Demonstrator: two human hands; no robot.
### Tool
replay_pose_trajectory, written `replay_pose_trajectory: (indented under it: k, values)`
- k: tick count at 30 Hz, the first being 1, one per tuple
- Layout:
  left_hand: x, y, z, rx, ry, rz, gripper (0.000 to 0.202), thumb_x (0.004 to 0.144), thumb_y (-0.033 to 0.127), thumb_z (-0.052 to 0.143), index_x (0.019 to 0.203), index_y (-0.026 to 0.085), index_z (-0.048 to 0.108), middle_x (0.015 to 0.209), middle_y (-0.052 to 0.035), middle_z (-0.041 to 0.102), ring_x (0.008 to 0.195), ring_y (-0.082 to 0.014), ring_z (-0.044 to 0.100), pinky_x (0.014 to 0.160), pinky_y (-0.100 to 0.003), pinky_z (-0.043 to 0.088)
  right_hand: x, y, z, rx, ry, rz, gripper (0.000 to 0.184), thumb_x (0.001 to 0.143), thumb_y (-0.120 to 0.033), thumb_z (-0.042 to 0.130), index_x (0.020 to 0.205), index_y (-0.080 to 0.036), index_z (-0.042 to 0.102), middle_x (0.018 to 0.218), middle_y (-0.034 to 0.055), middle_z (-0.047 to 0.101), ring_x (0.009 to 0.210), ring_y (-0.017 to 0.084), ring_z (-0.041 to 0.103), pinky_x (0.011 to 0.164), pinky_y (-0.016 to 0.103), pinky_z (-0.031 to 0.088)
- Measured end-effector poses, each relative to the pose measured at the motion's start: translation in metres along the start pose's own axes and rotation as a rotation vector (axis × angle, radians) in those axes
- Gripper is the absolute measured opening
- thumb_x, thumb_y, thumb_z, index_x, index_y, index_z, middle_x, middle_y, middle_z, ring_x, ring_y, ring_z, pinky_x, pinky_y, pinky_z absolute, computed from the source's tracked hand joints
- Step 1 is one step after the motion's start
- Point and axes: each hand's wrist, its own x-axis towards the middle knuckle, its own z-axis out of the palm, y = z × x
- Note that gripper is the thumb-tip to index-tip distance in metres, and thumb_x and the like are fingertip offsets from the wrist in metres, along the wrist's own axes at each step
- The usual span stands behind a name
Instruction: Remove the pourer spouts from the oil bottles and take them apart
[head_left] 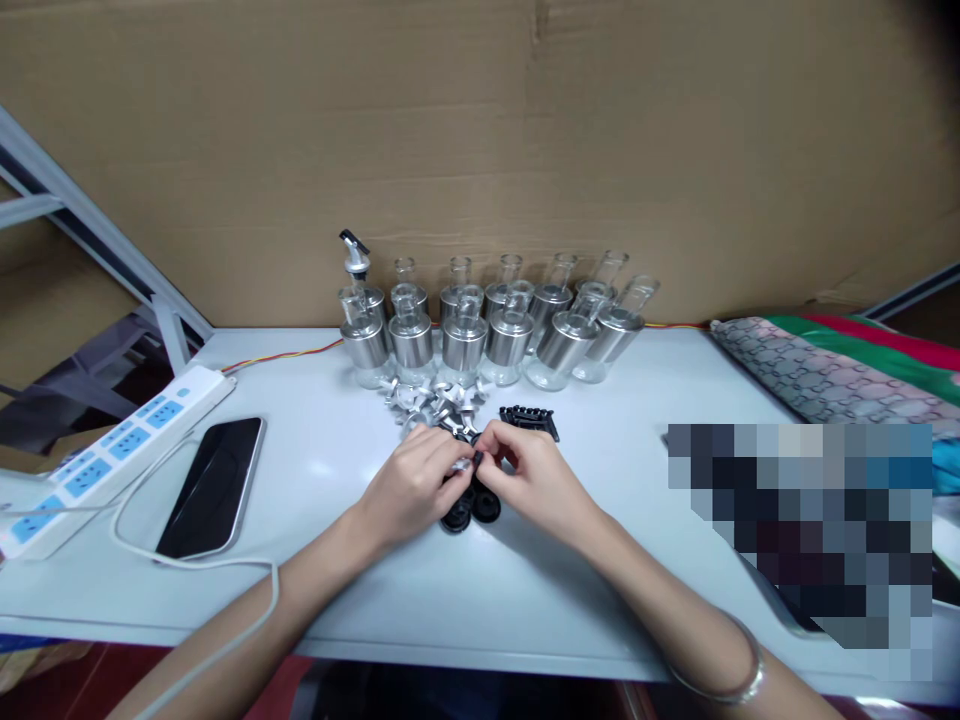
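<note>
My left hand (412, 485) and my right hand (531, 480) meet over the middle of the white table (480, 590), fingers pinched together. The left hand grips a small silver metal spout piece (459, 467); the right fingertips pinch a tiny black part (478, 458) against it. Black round rubber stoppers (471, 508) lie just under the hands. A pile of silver spout pieces (431, 405) sits right behind the hands, and a row of small black caps (529, 418) lies to its right.
Two rows of glass bottles with steel sleeves (487, 330) stand at the back; the left one carries a pourer (355, 255). A phone (211, 485), a power strip (112, 450) and its cable lie left. Folded cloth (832, 370) lies right. Cardboard wall behind.
</note>
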Motion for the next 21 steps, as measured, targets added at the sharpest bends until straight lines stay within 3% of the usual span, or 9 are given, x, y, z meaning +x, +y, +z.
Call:
replay_pose_trajectory:
  k: [15,21]
  values:
    - [0.0038,0.0019,-0.004,0.02,-0.028,0.034,0.008,0.087,0.014,0.047,0.086,0.013,0.055,0.066,-0.0018,0.057,0.06,-0.0136,0.05,0.061,-0.028,0.041,0.0001,0.0004,0.0,0.031,-0.003,0.024,0.005,0.069,-0.016,0.047,0.065,-0.018,0.047,0.056,-0.0045,0.048,0.052,0.009,0.043,0.05,0.02,0.031]
    - [0.0053,-0.0014,-0.006,0.054,-0.011,0.006,0.007,0.087,0.013,0.049,0.084,0.014,0.056,0.063,0.0004,0.055,0.058,-0.0128,0.049,0.059,-0.027,0.039,0.0002,-0.004,-0.006,0.023,0.094,-0.099,0.005,0.074,-0.016,0.05,0.076,-0.017,0.055,0.065,-0.0017,0.056,0.058,0.01,0.051,0.053,0.021,0.038]
